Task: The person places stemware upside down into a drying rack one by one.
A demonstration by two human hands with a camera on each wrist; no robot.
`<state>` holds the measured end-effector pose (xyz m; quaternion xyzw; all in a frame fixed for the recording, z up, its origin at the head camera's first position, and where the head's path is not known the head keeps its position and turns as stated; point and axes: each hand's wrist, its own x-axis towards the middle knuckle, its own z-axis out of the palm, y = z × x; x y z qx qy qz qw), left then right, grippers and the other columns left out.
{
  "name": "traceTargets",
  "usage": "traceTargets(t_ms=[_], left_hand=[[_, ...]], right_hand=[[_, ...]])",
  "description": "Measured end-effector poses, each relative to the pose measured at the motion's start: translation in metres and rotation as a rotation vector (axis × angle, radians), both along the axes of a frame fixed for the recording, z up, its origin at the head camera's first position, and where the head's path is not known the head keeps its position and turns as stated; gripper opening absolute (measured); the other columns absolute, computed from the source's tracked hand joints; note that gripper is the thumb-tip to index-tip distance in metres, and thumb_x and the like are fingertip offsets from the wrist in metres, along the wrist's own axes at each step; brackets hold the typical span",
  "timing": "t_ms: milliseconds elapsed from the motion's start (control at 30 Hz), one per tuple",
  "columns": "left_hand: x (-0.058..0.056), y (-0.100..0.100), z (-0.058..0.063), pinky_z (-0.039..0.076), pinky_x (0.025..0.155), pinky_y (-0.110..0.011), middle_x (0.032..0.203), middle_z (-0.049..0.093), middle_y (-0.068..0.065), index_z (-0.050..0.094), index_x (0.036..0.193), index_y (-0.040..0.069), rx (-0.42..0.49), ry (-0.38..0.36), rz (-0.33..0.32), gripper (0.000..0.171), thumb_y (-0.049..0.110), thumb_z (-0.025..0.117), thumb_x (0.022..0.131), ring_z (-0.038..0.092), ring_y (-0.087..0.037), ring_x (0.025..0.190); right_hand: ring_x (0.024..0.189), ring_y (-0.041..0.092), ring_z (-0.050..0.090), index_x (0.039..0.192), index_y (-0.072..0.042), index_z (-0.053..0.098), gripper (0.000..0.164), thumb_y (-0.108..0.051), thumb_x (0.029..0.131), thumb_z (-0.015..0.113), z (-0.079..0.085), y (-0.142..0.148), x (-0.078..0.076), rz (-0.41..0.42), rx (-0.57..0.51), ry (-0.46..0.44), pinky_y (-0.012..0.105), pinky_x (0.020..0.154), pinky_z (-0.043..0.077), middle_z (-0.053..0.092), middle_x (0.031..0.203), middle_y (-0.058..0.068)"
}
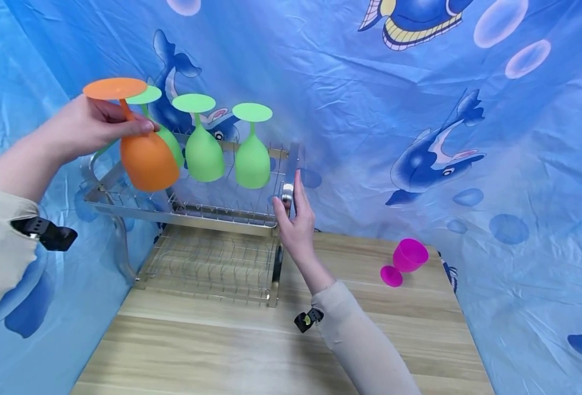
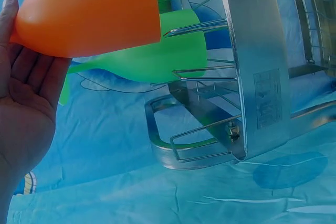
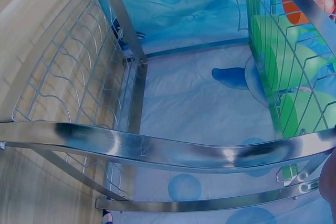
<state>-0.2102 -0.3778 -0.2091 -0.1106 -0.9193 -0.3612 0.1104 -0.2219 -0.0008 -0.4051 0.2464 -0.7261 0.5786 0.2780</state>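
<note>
My left hand [image 1: 85,131] pinches the stem of an orange goblet [image 1: 149,162], which is upside down with its base on top. The orange bowl hangs over the left end of the upper tier of a metal dish rack [image 1: 207,221], its rim beside the wire prongs in the left wrist view. Three green goblets sit inverted along that tier: one [image 1: 169,145] partly hidden behind the orange one, another [image 1: 204,153] in the middle, the last [image 1: 252,162] at right. With fingers extended, my right hand [image 1: 298,225] rests on the rack's right side frame, thumb and fingers on either side.
A magenta goblet [image 1: 409,256] stands upright on the wooden table [image 1: 212,340], right of the rack. Below, a lower wire tier [image 1: 212,260] lies close to the tabletop. Blue patterned cloth [image 1: 350,137] hangs behind the rack and along both sides.
</note>
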Motion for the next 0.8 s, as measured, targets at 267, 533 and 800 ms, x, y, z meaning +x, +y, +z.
traceTargets(t_ms=[267, 533, 800], left_hand=[[-0.008, -0.011, 0.001, 0.040, 0.081, -0.019, 0.086, 0.076, 0.023, 0.083, 0.112, 0.005, -0.009, -0.017, 0.042, 0.027, 0.028, 0.075, 0.103, 0.059, 0.001, 0.098], [-0.011, -0.015, -0.012, 0.039, 0.079, -0.024, 0.080, 0.078, 0.010, 0.079, 0.108, 0.000, -0.083, -0.039, 0.071, 0.035, 0.035, 0.076, 0.102, 0.057, 0.001, 0.090], [-0.013, -0.017, -0.028, 0.035, 0.068, -0.030, 0.064, 0.063, -0.004, 0.073, 0.099, 0.002, -0.054, -0.060, 0.060, 0.031, 0.033, 0.077, 0.101, 0.048, -0.016, 0.074]], right_hand=[[0.154, 0.029, 0.041, 0.168, -0.007, 0.029, 0.075, -0.018, 0.105, 0.068, -0.002, 0.001, -0.001, 0.006, -0.012, 0.013, 0.041, 0.129, 0.030, 0.032, 0.172, 0.017], [0.157, 0.028, 0.035, 0.169, -0.010, 0.029, 0.075, -0.020, 0.105, 0.068, -0.001, 0.001, 0.000, -0.002, -0.010, 0.021, 0.040, 0.130, 0.028, 0.032, 0.172, 0.014], [0.158, 0.028, 0.034, 0.168, -0.008, 0.030, 0.075, -0.019, 0.105, 0.068, 0.000, 0.001, 0.000, -0.005, 0.002, 0.032, 0.042, 0.130, 0.028, 0.033, 0.171, 0.018]])
